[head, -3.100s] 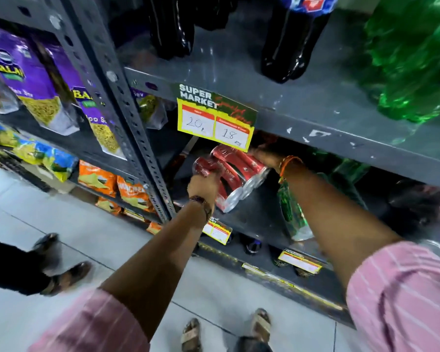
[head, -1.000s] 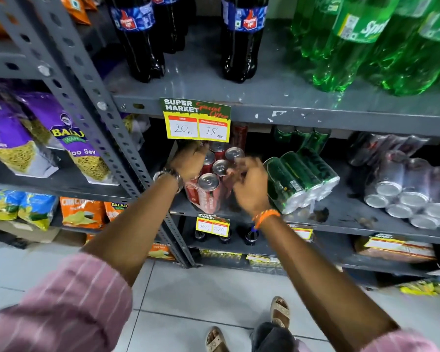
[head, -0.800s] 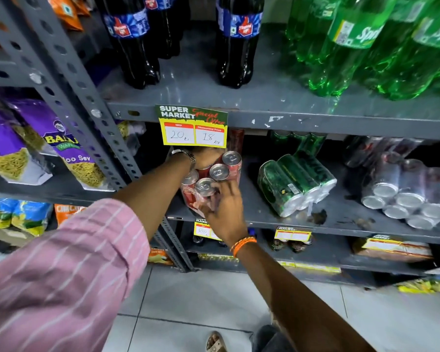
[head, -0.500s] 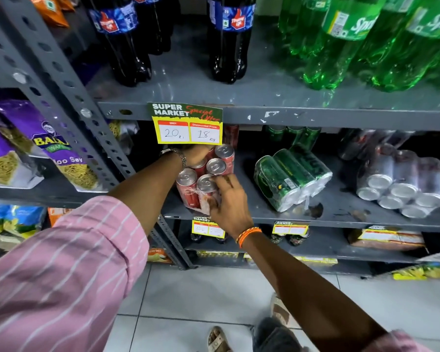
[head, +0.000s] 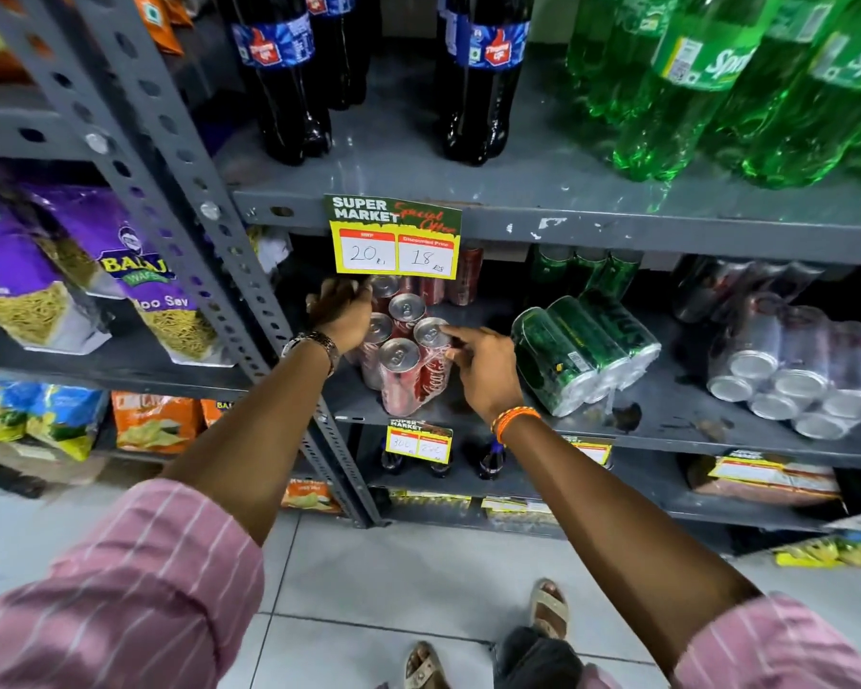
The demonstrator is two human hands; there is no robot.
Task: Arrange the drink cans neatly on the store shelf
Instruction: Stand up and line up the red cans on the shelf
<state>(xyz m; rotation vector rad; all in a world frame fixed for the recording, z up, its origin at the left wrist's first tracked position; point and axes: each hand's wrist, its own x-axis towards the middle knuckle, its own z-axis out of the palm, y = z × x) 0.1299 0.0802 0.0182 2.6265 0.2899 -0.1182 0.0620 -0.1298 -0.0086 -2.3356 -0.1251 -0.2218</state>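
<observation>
A shrink-wrapped pack of red cans (head: 403,360) stands upright at the left end of the grey middle shelf (head: 667,415). My left hand (head: 341,313) is wrapped around the pack's back left side. My right hand (head: 483,370) rests against its right side, index finger stretched over a can top. To the right a pack of green cans (head: 582,350) lies on its side, tops facing forward. Farther right a pack of silver cans (head: 791,370) also lies on its side. Loose red cans (head: 463,281) and green cans (head: 582,271) stand behind.
A yellow price tag (head: 396,246) hangs from the upper shelf edge just above the red pack. Cola bottles (head: 483,77) and green soda bottles (head: 717,82) fill the upper shelf. A perforated upright post (head: 210,231) stands left; snack bags (head: 135,276) beyond it.
The red pack, earlier lying on its side, now stands upright. Over the last second it has shifted slightly, and my right hand has moved from its front to its right side.
</observation>
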